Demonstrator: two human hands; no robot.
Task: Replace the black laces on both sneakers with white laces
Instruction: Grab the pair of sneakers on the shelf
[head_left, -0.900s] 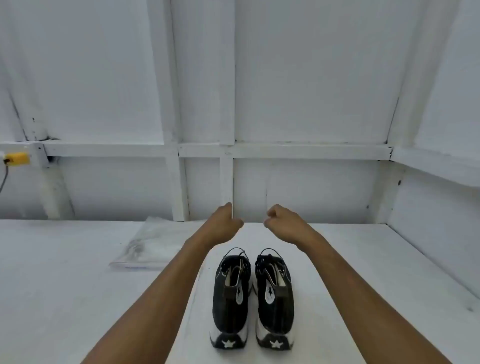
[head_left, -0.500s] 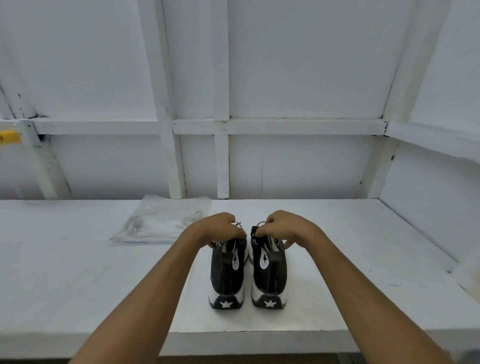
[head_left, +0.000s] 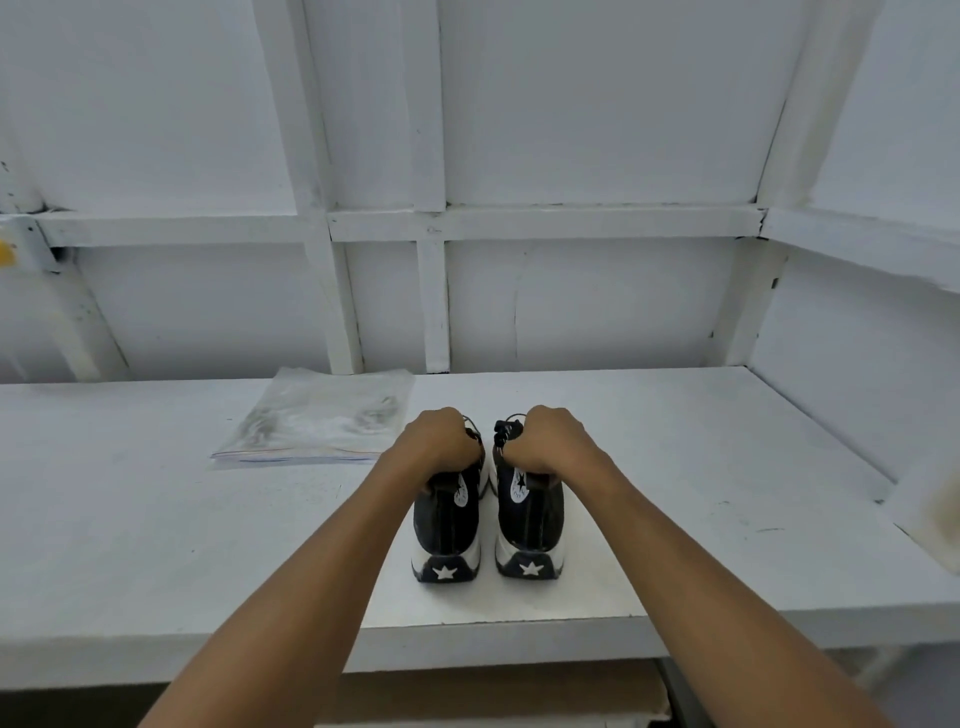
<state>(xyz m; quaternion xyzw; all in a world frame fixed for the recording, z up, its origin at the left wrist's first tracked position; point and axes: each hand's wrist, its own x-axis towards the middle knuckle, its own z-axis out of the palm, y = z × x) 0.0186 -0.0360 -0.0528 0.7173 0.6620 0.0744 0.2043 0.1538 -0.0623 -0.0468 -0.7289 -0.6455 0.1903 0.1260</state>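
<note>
two black high-top sneakers stand side by side near the front edge of the white table (head_left: 156, 545), heels toward the person, each heel showing a white star on a dark patch above a white sole. the left sneaker (head_left: 448, 525) and the right sneaker (head_left: 531, 519) stand upright and just beside each other, with a narrow gap between them.

both arms reach straight out over the table. the left hand (head_left: 434, 441) sits on top of the left sneaker, its fingers curled together down over the collar and tongue and gripping the top of the shoe. the right hand (head_left: 551, 441) does the same on the right sneaker, knuckles up, fingers bunched and curled over the collar. the fingertips of both hands are hidden under the knuckles, so i cannot tell whether they also pinch a lace.

the black laces (head_left: 506, 431) are in the shoes. a few loops and ends stick up between the two hands, right by the right hand's knuckles, and a thin dark loop shows past the left hand too.

to the left of the shoes, further back on the table, a clear plastic bag (head_left: 322, 421) lies flat with a coloured strip along its near edge. something pale is inside, but i cannot make out what. behind the table rises a white panelled wall (head_left: 597, 104) with white battens, and a small yellow thing (head_left: 5, 254) shows at its far left edge.
</note>
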